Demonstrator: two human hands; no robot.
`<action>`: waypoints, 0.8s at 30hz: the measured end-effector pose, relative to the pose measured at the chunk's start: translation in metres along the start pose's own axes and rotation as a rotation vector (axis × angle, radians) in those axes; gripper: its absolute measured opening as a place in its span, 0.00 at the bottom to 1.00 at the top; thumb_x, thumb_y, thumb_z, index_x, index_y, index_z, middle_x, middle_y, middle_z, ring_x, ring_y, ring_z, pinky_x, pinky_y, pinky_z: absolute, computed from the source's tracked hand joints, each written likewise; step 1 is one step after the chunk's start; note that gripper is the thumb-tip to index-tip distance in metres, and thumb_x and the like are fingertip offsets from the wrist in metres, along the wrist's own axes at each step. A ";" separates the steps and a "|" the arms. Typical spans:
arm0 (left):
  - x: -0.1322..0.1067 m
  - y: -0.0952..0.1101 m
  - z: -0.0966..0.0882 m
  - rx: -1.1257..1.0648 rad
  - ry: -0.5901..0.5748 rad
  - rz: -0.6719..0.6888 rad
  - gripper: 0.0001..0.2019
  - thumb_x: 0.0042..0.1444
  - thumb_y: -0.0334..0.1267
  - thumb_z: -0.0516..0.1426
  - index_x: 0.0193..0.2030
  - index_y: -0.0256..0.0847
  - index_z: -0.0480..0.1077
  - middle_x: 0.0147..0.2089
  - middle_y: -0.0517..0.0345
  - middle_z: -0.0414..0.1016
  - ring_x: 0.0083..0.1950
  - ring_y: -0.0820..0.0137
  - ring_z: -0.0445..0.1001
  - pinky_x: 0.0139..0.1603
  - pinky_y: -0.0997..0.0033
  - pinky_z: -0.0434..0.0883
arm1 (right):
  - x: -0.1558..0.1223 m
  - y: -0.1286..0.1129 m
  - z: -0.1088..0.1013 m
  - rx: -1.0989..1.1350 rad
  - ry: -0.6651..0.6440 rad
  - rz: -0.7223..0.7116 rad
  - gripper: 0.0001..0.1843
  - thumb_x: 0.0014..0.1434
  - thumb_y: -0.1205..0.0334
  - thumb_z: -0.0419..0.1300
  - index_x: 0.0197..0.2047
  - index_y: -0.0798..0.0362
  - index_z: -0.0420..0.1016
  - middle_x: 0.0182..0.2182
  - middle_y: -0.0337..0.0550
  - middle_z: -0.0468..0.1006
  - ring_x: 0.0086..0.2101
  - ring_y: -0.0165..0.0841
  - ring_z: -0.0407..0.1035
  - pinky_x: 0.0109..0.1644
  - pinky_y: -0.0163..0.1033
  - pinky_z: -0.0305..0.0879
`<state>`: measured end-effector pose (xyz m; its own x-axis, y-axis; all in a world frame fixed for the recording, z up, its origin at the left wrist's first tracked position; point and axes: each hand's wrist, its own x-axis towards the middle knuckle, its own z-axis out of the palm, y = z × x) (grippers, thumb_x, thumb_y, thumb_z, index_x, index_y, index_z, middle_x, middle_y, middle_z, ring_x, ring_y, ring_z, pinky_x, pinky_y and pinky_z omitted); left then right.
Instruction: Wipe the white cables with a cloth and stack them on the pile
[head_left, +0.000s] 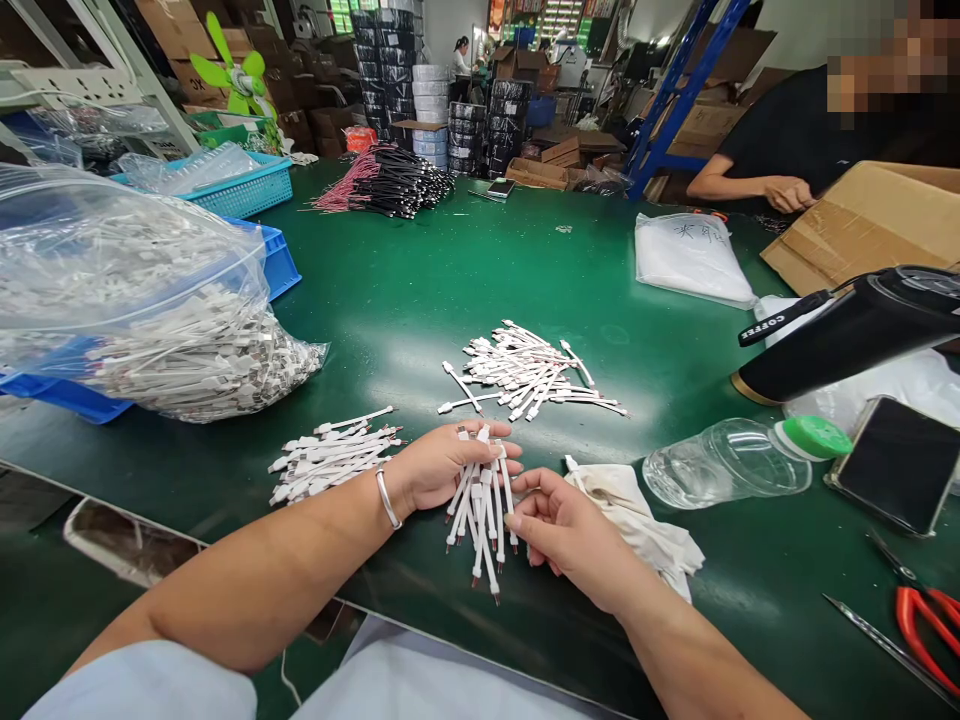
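Observation:
A bunch of short white USB cables [480,510] rests in my left hand [442,465], its thumb laid over their plug ends while the bare wire ends fan out toward me. My right hand [559,525] pinches one cable at the right side of the bunch between thumb and fingers. Beyond my hands lies a loose pile of similar white cables [517,370]. Another pile of white cables [334,455] sits to the left, behind my left forearm. Just right of my right hand is a crumpled off-white cloth [637,515], with a cable end showing at its edge.
A large clear bag of white cables [202,350] stands left over a blue tray [281,260]. At right are a green-capped bottle [731,465], a black tumbler [847,335], a phone [900,465], red-handled scissors [926,620] and tweezers [885,640]. Across the table, a person sits behind a cardboard box [870,225].

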<state>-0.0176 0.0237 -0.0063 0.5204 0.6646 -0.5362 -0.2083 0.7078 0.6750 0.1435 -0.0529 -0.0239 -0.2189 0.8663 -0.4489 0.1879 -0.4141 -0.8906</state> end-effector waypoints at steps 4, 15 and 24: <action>0.001 -0.001 -0.001 0.002 -0.013 0.016 0.15 0.46 0.24 0.62 0.42 0.33 0.68 0.39 0.47 0.76 0.32 0.69 0.76 0.39 0.65 0.71 | -0.001 -0.002 0.001 -0.016 -0.009 0.010 0.13 0.52 0.61 0.59 0.40 0.50 0.61 0.24 0.29 0.67 0.20 0.23 0.62 0.18 0.28 0.53; 0.004 -0.002 -0.003 0.017 0.011 0.006 0.12 0.49 0.29 0.61 0.42 0.34 0.67 0.32 0.53 0.75 0.30 0.71 0.75 0.36 0.68 0.72 | -0.006 -0.005 0.006 -0.050 0.104 -0.012 0.17 0.51 0.52 0.59 0.40 0.50 0.62 0.28 0.32 0.66 0.18 0.22 0.61 0.16 0.27 0.53; -0.007 -0.005 0.003 0.030 -0.050 0.114 0.19 0.40 0.46 0.65 0.32 0.39 0.64 0.16 0.72 0.58 0.14 0.84 0.50 0.16 0.84 0.52 | -0.011 0.003 0.004 -0.131 0.235 -0.155 0.22 0.52 0.40 0.56 0.36 0.51 0.66 0.26 0.36 0.67 0.21 0.26 0.61 0.19 0.31 0.57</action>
<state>-0.0182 0.0152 -0.0043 0.5355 0.7270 -0.4297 -0.2441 0.6204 0.7453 0.1424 -0.0649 -0.0215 -0.0301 0.9635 -0.2661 0.2952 -0.2458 -0.9233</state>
